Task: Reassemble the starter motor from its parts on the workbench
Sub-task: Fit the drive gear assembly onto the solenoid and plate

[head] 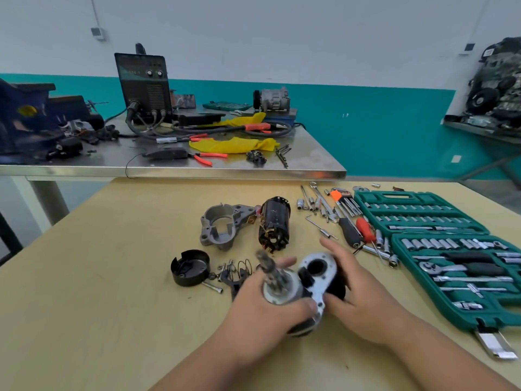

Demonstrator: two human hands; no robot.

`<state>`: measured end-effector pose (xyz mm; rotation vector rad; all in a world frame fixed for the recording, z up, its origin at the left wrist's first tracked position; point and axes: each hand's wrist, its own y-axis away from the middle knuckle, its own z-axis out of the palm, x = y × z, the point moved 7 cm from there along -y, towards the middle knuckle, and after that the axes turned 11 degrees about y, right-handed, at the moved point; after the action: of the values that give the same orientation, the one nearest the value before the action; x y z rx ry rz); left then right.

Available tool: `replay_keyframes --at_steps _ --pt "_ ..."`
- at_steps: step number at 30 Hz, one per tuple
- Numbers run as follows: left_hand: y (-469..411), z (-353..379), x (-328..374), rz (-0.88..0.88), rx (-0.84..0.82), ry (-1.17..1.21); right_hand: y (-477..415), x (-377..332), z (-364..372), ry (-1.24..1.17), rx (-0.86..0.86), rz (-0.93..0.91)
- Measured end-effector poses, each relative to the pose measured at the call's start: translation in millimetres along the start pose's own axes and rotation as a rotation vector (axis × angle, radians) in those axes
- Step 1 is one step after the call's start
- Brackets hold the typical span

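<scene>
Both hands hold a starter motor sub-assembly (315, 280) just above the wooden bench: a silver plate with a round hole and a blurred shaft (270, 268) pointing up-left. My left hand (262, 309) grips its round body from below-left. My right hand (355, 289) grips the black part behind the plate. Farther back on the bench lie the grey cast nose housing (222, 225) and the black field frame (275, 224). A black end cap (190, 266) sits to the left, with a spring, bolts and small parts (234, 273) beside it.
An open green socket set case (439, 249) fills the right side. Loose sockets, hex keys and screwdrivers (349, 221) lie between it and the parts. Behind the bench stands a steel table (174, 165) with a welder, cables and yellow rags.
</scene>
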<state>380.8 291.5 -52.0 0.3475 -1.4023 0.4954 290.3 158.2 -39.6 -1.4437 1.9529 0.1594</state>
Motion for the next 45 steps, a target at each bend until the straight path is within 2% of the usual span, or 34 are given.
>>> replay_keyframes --at_steps 6,9,12,15,17,20,23,27,30,33,34,37,40,42,45 --pt "6 4 -5 -0.03 0.059 -0.099 9 0 0 0.024 -0.02 -0.034" --pt "6 6 -5 -0.022 0.084 -0.097 12 -1 6 -0.172 -0.008 0.001" --pt "9 9 -2 0.044 0.109 -0.128 10 3 6 -0.541 0.118 0.111" --pt "15 22 5 0.187 0.079 -0.195 5 10 3 -0.595 0.267 0.222" --pt "17 37 5 0.259 0.009 -0.316 0 10 5 -0.623 0.265 0.251" --pt "17 48 -3 0.248 -0.065 -0.412 -7 5 4 -0.602 0.228 0.205" --pt "15 41 -3 0.208 -0.091 -0.347 -12 3 2 -0.57 0.221 0.171" --pt "16 43 -6 0.042 -0.406 -0.234 -9 3 3 -0.552 0.265 0.171" --pt "14 39 -7 -0.07 -0.506 -0.179 -6 6 0 -0.518 0.301 0.175" --pt "15 38 -5 -0.167 -0.592 0.031 -4 8 -1 -0.476 0.277 0.163" --pt "14 37 -2 -0.173 -0.576 0.122 -4 8 -1 -0.47 0.271 0.16" --pt "7 32 -5 -0.217 -0.359 0.282 -2 12 -2 -0.479 0.309 0.177" --pt "-1 31 -12 -0.189 -0.158 0.099 -4 14 2 -0.502 0.317 0.216" --pt "-6 31 -15 -0.205 -0.116 0.013 -5 15 4 -0.499 0.325 0.247" --pt "-12 30 -18 -0.297 -0.15 0.087 -9 17 2 -0.549 0.346 0.295"
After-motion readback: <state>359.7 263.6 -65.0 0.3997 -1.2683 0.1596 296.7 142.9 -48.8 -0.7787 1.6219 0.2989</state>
